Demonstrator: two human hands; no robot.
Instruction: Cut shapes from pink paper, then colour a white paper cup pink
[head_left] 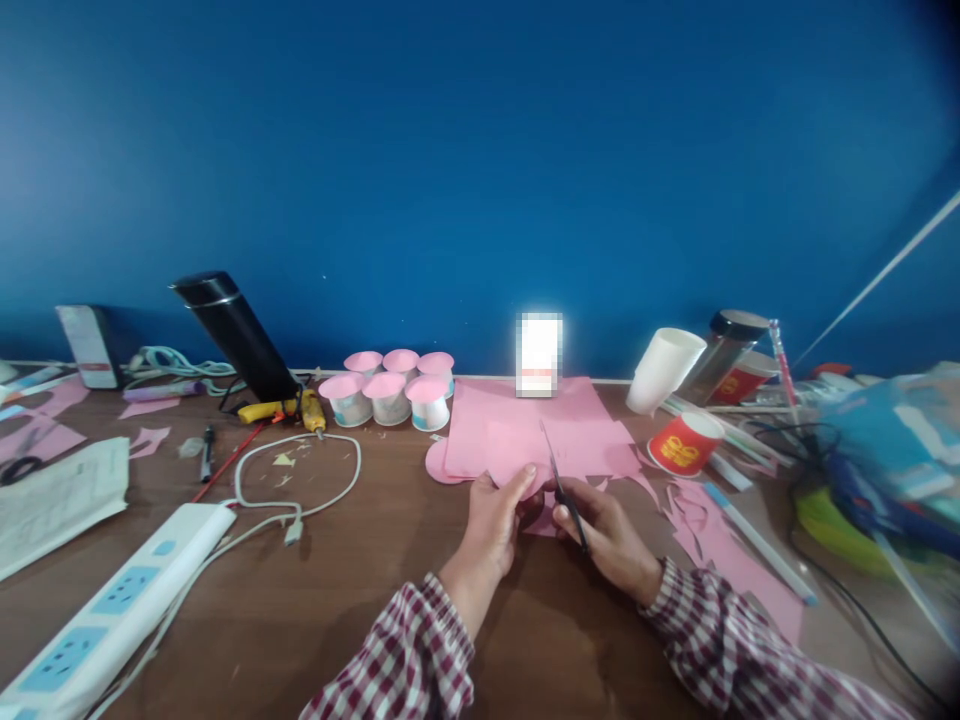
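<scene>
My left hand pinches a piece of pink paper with the thumb on top, near the front of the pink sheets. Wrapped round the dark handles of a pair of scissors is my right hand. The blades point away from me and lie against the pink paper, just right of my left thumb. Larger pink sheets are spread flat on the table behind both hands. How far the blades are apart is hard to make out.
Several small cups with pink paper tops stand at back left. A glowing phone leans at the back. A red paper cup and pink offcuts lie right; a black flask, white cable and power strip are left.
</scene>
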